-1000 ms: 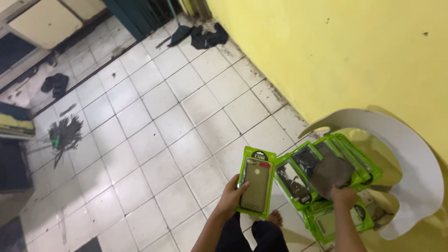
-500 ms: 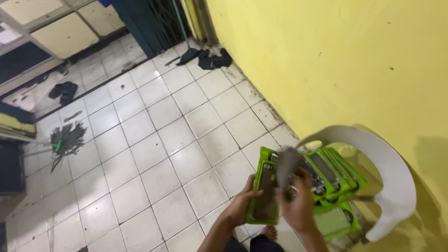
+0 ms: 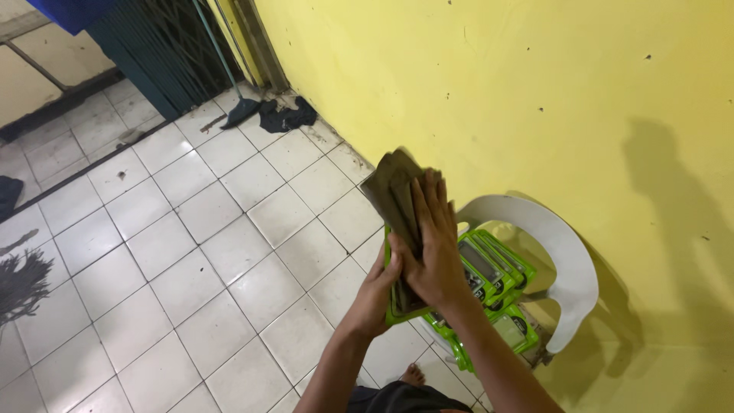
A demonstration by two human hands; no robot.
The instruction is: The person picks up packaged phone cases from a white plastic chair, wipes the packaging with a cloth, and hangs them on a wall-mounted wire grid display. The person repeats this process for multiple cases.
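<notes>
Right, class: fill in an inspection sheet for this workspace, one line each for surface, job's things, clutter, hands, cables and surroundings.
Surface: white plastic chair against the yellow wall, on a pale tiled floor.
Job's things: green packaged item held between both hands; dark flat piece pressed on its front.
Clutter: more green packages piled on the chair seat.
Hands: left hand supports the package from below; right hand lies flat over the dark piece.
Cables: nothing seen.
Surroundings: dark cloth and a broom by a metal gate; a bare foot below.
</notes>
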